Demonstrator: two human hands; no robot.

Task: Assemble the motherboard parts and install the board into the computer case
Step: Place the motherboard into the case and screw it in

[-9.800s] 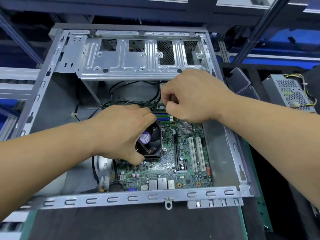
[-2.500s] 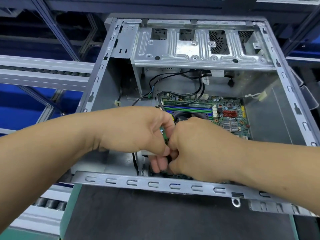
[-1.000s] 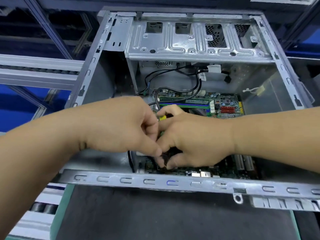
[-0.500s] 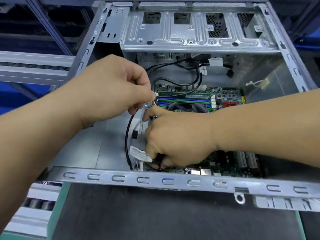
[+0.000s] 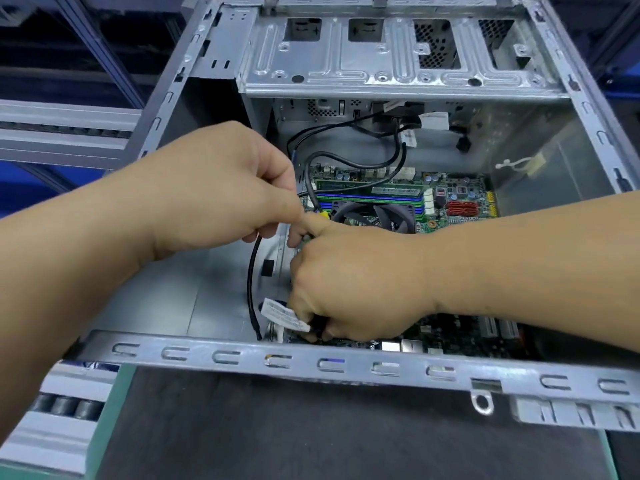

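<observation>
The case (image 5: 381,367) is lying open on a dark surface (image 5: 277,434), filling most of the view, with its near rail running across the front and a drive bay (image 5: 398,57) spanning its far end. The board (image 5: 457,199) is sitting inside on the case floor, toward the right side, with its fan (image 5: 374,214) showing just beyond the right hand and red ports (image 5: 462,208) farther right. Both forearms are reaching in over the near rail and covering much of the board's near half.

The left hand (image 5: 221,188) is curling closed around a black cable (image 5: 252,289), which is hanging down from the fist in a curve along the board's left edge to the case floor behind the near rail. The right hand (image 5: 353,282) is lying over the board's near left corner, its lower fingers pinching a dark plug beside a white label (image 5: 284,315); what the plug is meeting cannot be told, since the hand is hiding it. Its index finger is pointing up toward the left hand, nearly touching it.

More black wires (image 5: 360,161) are looping from under the drive bay down to the board's far edge. A white tie (image 5: 519,164) is resting against the right wall.

A green border is edging the surface, and grey rails (image 5: 62,133) over blue panels are standing to the left.
</observation>
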